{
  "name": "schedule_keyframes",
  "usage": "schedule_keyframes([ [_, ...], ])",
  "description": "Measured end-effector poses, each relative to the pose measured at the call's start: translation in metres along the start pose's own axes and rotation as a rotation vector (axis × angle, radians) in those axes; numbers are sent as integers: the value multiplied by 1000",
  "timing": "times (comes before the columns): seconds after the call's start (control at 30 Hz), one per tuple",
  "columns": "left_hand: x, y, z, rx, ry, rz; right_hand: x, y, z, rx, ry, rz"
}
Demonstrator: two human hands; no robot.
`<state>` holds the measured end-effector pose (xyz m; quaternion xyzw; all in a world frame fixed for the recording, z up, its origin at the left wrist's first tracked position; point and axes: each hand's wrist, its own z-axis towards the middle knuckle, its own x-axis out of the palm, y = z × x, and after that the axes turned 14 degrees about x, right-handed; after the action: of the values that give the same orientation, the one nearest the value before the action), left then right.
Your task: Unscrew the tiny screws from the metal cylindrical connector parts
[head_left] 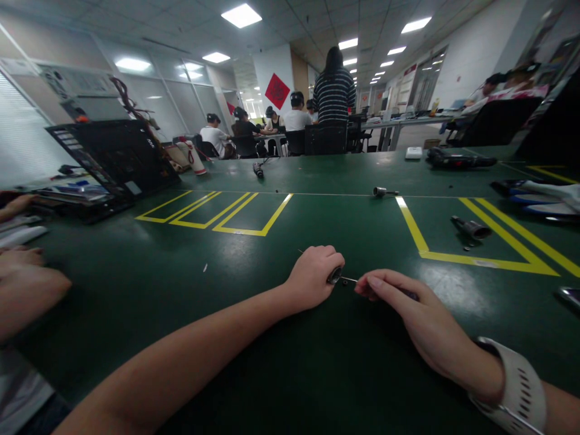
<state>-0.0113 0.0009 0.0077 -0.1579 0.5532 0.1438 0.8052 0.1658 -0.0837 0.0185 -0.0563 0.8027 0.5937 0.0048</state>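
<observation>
My left hand [317, 273] is closed around a dark cylindrical metal part [335, 275], its round open end facing right. Most of that part is hidden by my fingers. My right hand [403, 299], with a pale watch strap at the wrist, pinches a thin metal-shafted tool [348, 279]. The shaft points left and its tip is at the open end of the part. A bit of dark handle shows by my right palm. Just under the shaft is a tiny dark piece [345, 283], close to the green tabletop [244, 284].
Yellow tape [480, 261] marks boxes on the table. Similar dark cylindrical parts lie at right [473, 228], farther back [384, 192] and at back left [258, 170]. Blue-and-white handled tools [544, 198] lie far right. Another person's arm [31, 290] rests at left, near a black frame [118, 160].
</observation>
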Motion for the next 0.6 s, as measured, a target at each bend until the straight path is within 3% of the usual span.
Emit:
schedule_keyframes([
  [0.17,0,-2,1,11,25,41,-2,-2,-2,-66,-97,-86],
  [0.43,-2,-3,1,-41,25,-11,-5,-11,5,-74,-156,38],
  [0.6,3,0,-1,-218,-93,-137,-6,-8,0,-158,-180,2],
])
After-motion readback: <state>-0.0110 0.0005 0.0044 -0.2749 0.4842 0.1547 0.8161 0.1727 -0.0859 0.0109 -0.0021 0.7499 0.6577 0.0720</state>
